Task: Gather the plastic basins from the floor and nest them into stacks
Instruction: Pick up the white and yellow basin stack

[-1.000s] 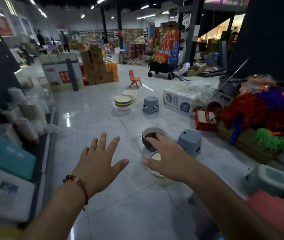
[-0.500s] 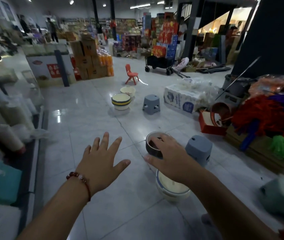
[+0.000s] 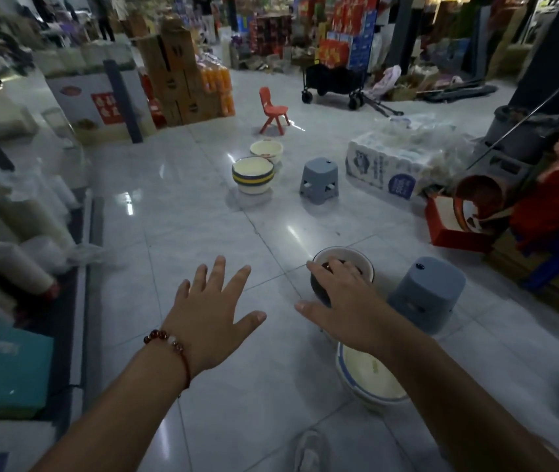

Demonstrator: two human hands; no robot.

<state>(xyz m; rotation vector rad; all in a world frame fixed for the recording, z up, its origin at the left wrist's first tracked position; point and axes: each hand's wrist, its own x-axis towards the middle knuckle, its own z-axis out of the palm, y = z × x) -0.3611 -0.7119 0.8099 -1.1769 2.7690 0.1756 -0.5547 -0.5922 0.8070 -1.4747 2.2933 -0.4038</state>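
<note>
A dark basin (image 3: 343, 267) with a pale rim sits upright on the floor. Nearer, a cream basin stack (image 3: 370, 379) has a blue rim. Farther off stand a striped stack (image 3: 253, 175) and a cream basin (image 3: 266, 151).

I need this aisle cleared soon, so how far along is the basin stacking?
Partly done. The striped basins already sit nested in a stack, and the blue-rimmed basin near the feet also looks nested. In hand: the right hand reaches onto the dark basin; the left hand hovers open. The cream basin by the red chair remains separate.
</note>
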